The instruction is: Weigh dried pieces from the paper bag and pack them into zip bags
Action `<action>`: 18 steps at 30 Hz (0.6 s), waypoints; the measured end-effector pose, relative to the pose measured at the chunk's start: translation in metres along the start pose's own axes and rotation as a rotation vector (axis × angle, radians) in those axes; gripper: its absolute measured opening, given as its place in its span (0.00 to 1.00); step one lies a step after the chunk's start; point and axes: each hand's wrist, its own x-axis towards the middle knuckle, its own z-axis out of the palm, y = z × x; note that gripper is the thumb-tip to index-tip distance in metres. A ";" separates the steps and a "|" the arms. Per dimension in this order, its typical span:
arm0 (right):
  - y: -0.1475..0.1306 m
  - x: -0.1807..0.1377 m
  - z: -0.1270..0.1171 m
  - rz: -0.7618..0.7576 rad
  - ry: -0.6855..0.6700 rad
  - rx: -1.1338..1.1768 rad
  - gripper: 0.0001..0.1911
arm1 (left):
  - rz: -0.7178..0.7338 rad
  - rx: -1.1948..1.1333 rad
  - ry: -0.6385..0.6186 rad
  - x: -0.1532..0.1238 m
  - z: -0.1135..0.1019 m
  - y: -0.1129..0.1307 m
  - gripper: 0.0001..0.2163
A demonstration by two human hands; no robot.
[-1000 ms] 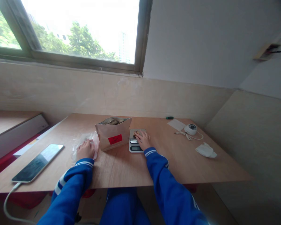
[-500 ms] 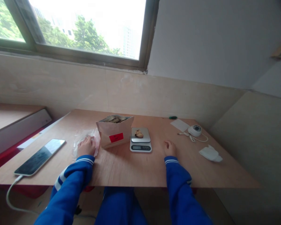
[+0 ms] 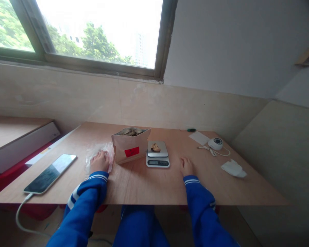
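My left hand [image 3: 99, 162] lies on a crumpled clear plastic bag [image 3: 90, 156], fingers loosely bent and not visibly gripping it. Just right of it stands an open paper pouch [image 3: 119, 146] with a red label [image 3: 132, 152] and dried brownish pieces [image 3: 133, 132] showing in its mouth. A small kitchen scale [image 3: 158, 163] sits beside the pouch, carrying a few pale tan dried pieces [image 3: 155, 148]; its display is too small to read. On the bare tabletop right of the scale rests my right hand [image 3: 187, 166], half curled, thumb apart from the fingers, holding nothing visible.
At the left lies a phone [image 3: 50, 174] with a white cable [image 3: 18, 214]. To the right are a white dome camera [image 3: 215, 143] with its cable, a sheet of paper [image 3: 199, 138], a crumpled tissue [image 3: 233, 168] and a green-handled screwdriver [image 3: 191, 130]. A wall bounds the table's back.
The view has shifted slightly, so everything sits a little further right. Both hands stay in the same places on the table; the pouch and scale have not moved.
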 end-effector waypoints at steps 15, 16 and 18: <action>-0.295 0.064 -0.114 -0.949 -0.424 0.231 0.14 | 0.017 -0.023 0.015 -0.002 -0.001 0.000 0.18; -0.299 0.066 -0.113 -0.949 -0.414 0.200 0.13 | 0.015 -0.026 0.017 -0.002 -0.002 0.000 0.17; -0.303 0.067 -0.110 -0.952 -0.311 0.207 0.12 | 0.009 -0.028 0.021 -0.003 -0.004 0.002 0.17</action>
